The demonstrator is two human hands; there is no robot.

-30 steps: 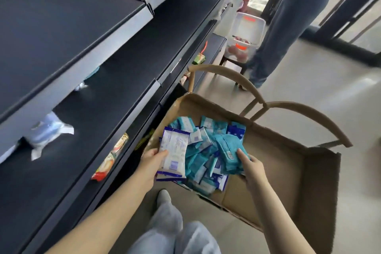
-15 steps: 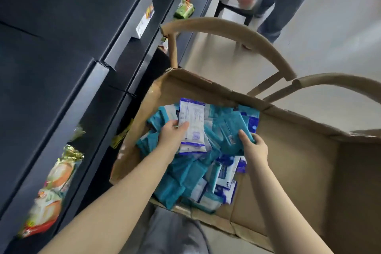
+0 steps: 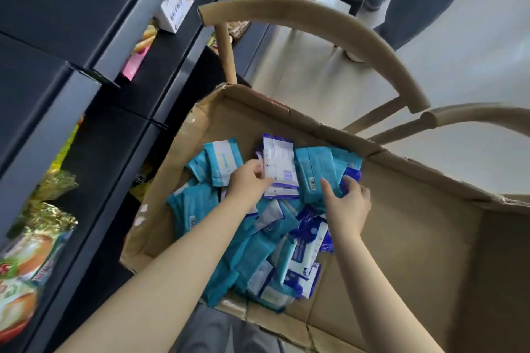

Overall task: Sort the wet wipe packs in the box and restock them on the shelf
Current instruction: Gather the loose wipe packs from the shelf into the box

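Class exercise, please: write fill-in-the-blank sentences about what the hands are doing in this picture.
The right hand grips teal packs inside a cardboard ____.
The left hand grips ____ purple-edged packs.
The dark shelf stands on the person's ____ side.
Beyond the packs stands a curved-backed ____.
Missing: box; white; left; chair.

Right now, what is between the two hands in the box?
In the head view, two wipe packs lie there: a white pack the left hand holds and a teal pack the right hand grips.
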